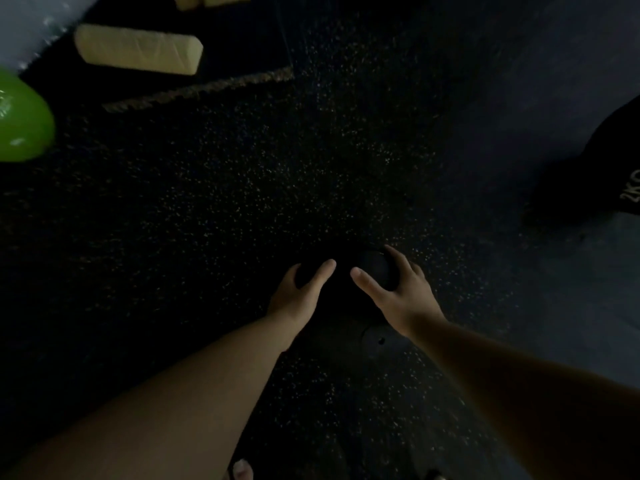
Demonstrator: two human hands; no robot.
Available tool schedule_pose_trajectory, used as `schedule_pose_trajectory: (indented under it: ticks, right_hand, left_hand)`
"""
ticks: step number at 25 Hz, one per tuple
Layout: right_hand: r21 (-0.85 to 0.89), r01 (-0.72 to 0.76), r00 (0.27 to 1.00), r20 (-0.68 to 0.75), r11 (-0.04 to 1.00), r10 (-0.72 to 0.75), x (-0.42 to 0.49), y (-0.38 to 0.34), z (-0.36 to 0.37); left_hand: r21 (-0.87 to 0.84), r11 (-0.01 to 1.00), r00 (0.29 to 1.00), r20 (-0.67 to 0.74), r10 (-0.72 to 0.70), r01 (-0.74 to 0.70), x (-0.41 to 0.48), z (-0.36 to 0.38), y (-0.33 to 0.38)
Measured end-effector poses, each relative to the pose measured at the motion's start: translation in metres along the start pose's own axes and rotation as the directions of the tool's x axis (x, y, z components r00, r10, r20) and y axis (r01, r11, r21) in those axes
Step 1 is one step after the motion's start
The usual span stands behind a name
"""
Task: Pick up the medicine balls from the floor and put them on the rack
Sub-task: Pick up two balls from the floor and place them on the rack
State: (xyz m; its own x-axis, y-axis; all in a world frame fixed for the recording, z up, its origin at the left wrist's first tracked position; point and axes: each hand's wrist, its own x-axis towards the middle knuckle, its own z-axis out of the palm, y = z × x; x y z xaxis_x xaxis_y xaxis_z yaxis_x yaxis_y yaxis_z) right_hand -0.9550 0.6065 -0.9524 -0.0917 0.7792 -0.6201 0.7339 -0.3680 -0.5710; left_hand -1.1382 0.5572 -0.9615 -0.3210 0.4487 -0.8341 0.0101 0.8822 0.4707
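A black medicine ball [349, 317] sits low in the middle of the view, hard to tell from the dark speckled floor. My left hand [298, 292] holds its left side, with the thumb lying over the top and the fingers curled around the far side. My right hand [394, 292] grips the right side, fingers spread and curved over the ball. A second black ball [602, 168] with pale lettering lies at the right edge, apart from both hands. The rack is out of view.
A bright green ball [20, 119] is at the left edge. Two pale yellow foam blocks [138, 48] lie on a dark mat at the upper left, with a rope-like edge [197, 90] below them. My toes [242, 469] show at the bottom.
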Motion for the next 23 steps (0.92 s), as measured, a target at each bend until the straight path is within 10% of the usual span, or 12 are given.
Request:
schedule_pose_trajectory:
  ticks: [12, 23]
  right_hand:
    - [0.073, 0.370, 0.929, -0.019, 0.926, -0.370, -0.148, -0.353, -0.130]
    - [0.058, 0.864, 0.504, -0.068, 0.500, -0.861, -0.491, -0.757, -0.227]
  left_hand:
    - [-0.120, 0.924, 0.893, -0.328, 0.309, -0.364, -0.231, -0.241, 0.216]
    - [-0.144, 0.647, 0.494, -0.772, 0.400, -0.749, -0.648, -0.554, 0.337]
